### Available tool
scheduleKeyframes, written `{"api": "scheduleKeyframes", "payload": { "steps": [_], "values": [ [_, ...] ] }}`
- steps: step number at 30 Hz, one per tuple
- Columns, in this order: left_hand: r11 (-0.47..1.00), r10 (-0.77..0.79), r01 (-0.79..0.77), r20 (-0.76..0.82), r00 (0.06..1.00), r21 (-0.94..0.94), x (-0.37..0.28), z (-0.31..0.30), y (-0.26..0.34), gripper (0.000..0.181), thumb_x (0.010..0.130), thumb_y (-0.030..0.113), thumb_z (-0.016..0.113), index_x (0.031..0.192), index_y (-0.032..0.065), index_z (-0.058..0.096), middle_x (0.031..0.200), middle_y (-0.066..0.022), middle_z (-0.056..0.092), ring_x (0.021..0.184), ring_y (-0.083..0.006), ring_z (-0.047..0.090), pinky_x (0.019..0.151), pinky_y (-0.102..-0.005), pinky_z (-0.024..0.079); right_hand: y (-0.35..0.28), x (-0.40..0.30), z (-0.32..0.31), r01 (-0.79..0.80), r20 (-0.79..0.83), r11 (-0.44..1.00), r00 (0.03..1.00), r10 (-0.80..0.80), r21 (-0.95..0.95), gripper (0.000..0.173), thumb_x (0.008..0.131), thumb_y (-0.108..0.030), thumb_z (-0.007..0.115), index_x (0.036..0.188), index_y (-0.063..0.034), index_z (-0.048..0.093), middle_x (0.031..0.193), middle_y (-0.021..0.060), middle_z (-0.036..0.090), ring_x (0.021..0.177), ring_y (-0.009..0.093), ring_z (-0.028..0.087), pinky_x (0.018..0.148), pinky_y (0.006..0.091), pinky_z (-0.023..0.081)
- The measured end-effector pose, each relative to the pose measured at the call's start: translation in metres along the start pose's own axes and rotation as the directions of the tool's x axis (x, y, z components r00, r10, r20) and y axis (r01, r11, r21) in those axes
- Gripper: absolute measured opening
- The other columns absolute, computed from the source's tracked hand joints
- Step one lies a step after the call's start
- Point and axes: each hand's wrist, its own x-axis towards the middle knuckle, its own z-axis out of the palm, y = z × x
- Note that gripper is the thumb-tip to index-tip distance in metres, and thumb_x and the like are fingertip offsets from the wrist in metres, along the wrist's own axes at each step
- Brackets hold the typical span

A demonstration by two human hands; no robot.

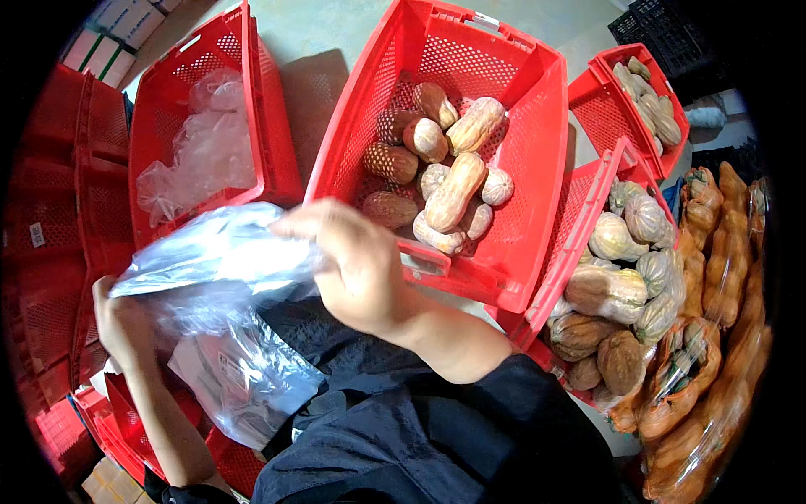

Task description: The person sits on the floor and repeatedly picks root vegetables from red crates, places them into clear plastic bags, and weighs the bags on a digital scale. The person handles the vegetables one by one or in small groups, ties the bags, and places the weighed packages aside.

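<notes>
Between my two hands stretches a clear plastic bag, held at its edges above my lap. My left hand grips its near left side. My right hand, blurred by motion, pinches its right end. Below it, a stack of clear plastic bags lies against my dark clothing. Just beyond my right hand stands a red perforated crate with several tan squashes on its bottom. To its left, another red crate holds crumpled clear plastic bags.
Squashes fill a tilted red crate at my right. Beside it lie orange net sacks. A smaller red crate of squashes stands farther back, near black crates. Tall red crates line the left side.
</notes>
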Motion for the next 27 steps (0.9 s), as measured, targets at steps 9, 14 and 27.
{"api": "scheduleKeyframes", "payload": {
  "steps": [9,14,27],
  "values": [
    [0.027,-0.300,0.713,0.675,0.675,-0.701,-0.037,-0.015,0.034,0.047,0.078,0.010,0.041,0.123,-0.0017,0.049,0.090,-0.0048,0.058,0.063,-0.0071,0.048,0.051,-0.0187,0.038,0.138,-0.048,-0.043,-0.683,0.755,0.703,0.352,0.554,-0.198,0.028,0.078,0.002,0.057,0.106,-0.0008,0.061,0.098,0.0043,0.065,0.091,0.012,0.057,0.081,0.0280,0.046],
    [0.071,-0.399,0.686,0.610,0.685,-0.724,-0.076,0.017,0.036,0.031,0.083,0.002,0.054,0.114,-0.0011,0.051,0.106,-0.0064,0.055,0.081,-0.0073,0.048,0.067,-0.0183,0.038,0.227,-0.050,-0.137,-0.756,-0.034,0.652,0.654,0.756,-0.049,0.026,0.076,-0.002,0.064,0.102,-0.0023,0.058,0.093,0.0075,0.063,0.086,0.017,0.060,0.076,0.0312,0.050],
    [0.010,-0.477,0.654,0.572,0.668,-0.756,-0.094,0.045,0.056,0.027,0.082,0.000,0.055,0.109,0.0011,0.051,0.111,-0.0066,0.051,0.090,-0.0109,0.049,0.079,-0.0229,0.040,0.269,-0.092,-0.136,-0.973,-0.780,-0.092,0.110,0.616,-0.210,0.073,0.061,-0.026,0.082,0.117,0.0047,0.047,0.116,0.0188,0.055,0.102,0.028,0.057,0.087,0.0386,0.046]
  ]
}}
